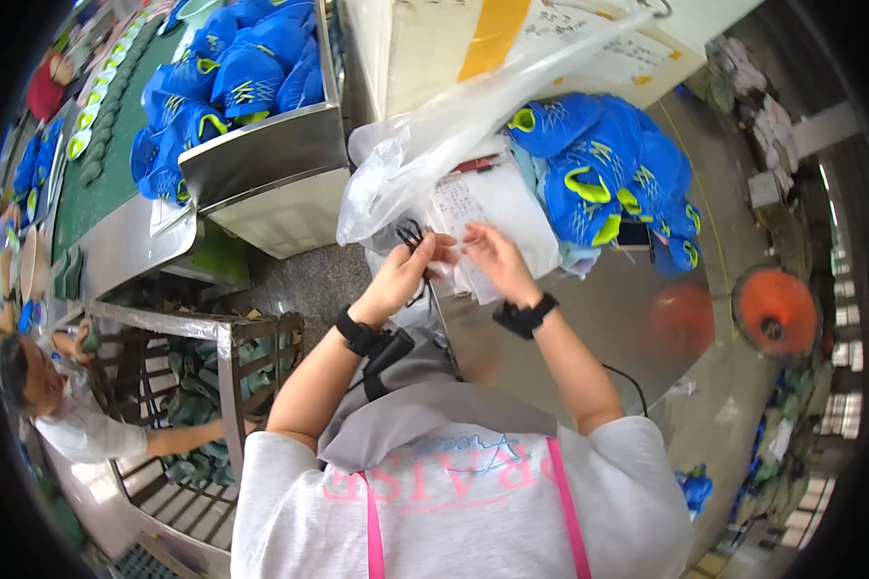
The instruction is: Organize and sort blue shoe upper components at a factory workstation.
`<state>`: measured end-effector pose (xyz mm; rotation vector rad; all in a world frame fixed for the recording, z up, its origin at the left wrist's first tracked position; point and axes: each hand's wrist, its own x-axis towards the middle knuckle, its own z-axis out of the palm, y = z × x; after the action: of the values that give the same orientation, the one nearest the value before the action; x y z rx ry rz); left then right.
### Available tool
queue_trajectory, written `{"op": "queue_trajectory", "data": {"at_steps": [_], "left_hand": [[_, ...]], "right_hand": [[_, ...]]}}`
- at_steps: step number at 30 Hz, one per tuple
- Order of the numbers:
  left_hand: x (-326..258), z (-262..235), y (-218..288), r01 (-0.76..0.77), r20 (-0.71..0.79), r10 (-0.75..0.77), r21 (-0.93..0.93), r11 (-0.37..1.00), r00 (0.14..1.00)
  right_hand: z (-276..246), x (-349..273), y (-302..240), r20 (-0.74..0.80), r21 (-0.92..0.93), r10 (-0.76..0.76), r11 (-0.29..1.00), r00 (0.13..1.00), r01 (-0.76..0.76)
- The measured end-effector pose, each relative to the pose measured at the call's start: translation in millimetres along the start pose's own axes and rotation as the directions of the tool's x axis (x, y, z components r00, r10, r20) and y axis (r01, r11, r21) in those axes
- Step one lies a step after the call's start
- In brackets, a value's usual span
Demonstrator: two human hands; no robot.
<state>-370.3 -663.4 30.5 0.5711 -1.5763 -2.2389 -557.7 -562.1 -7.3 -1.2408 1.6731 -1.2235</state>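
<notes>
- The left hand (404, 273) pinches a bunched black cord (409, 234) between its fingers, right by the left edge of the table (574, 333).
- That cord looks light, limp, easily tangled; its gathered middle seems the surest hold.
- Clear plastic bag (444, 125) just beyond, thin, probably slippery!
- Now the right hand (497, 259), fingers loosely spread at the white paper's (521, 207) near edge.
- Blue shoes (603, 159) heaped toward the table's far right corner!

Fairly bright, even light on left hand (415, 272) and right hand (500, 261); shadows soft. Glare on the clear plastic bag (386, 183); metal table (608, 309) throws back hazy reflections (orange smear at its right). Strong fisheye: straight edges bow, rim goes black. Centre reasonably crisp, far background soft, fine detail lost.
</notes>
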Motion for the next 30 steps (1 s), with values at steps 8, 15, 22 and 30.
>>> {"op": "queue_trajectory", "data": {"at_steps": [8, 15, 22, 30], "left_hand": [[-12, 56, -29, 0.250, 0.433, -0.184, -0.099, 0.963, 0.883], [-49, 120, -120, 0.368, 0.544, -0.307, -0.004, 0.930, 0.781], [-56, 151, -164, 0.034, 0.397, -0.208, 0.404, 0.914, 0.894], [-74, 249, -214, -0.358, 0.572, -0.179, 0.695, 0.623, 0.800]], "right_hand": [[58, -151, -24, 0.089, 0.652, 0.281, 0.708, 0.955, -0.269], [56, -267, -6, -0.433, -0.171, 0.428, 0.825, 0.793, -0.539], [64, -357, 61, -0.594, -0.513, 0.596, 0.238, 0.541, -0.825], [65, -374, 51, -0.491, -0.465, 0.545, 0.496, 0.680, -0.733]]}}
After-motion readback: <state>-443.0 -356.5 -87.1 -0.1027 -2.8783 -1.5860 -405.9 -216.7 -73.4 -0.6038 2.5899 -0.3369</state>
